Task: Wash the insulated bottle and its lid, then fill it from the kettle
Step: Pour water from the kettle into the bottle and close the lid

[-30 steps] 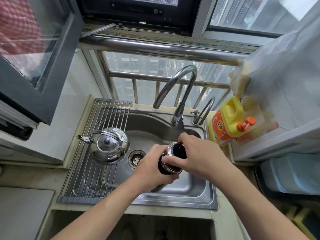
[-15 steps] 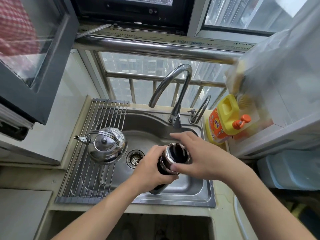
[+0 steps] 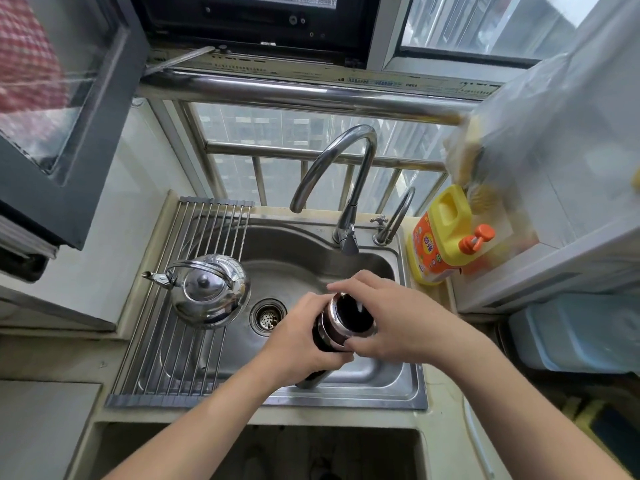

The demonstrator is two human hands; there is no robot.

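My left hand (image 3: 298, 341) grips the dark body of the insulated bottle (image 3: 334, 329) over the steel sink (image 3: 294, 258). The bottle is tilted, its open steel-rimmed mouth facing up towards me, dark inside. My right hand (image 3: 405, 323) wraps round the mouth's rim from the right, thumb on the near edge and fingers over the far edge. No lid is in view. The shiny steel kettle (image 3: 211, 289) stands with its lid on, on the roll-up rack (image 3: 173, 358) across the sink's left side. No water runs from the faucet (image 3: 332, 157).
A drain strainer (image 3: 268, 317) lies left of the bottle. A yellow detergent jug with an orange pump (image 3: 440, 244) stands at the sink's right corner. A second small tap (image 3: 398, 216) is beside the faucet. A blue tub (image 3: 571, 334) sits lower right. An open window frame (image 3: 86, 150) juts in at the left.
My right hand has slid round the rim towards the right, uncovering more of the bottle's mouth. My left hand keeps its grip on the body.
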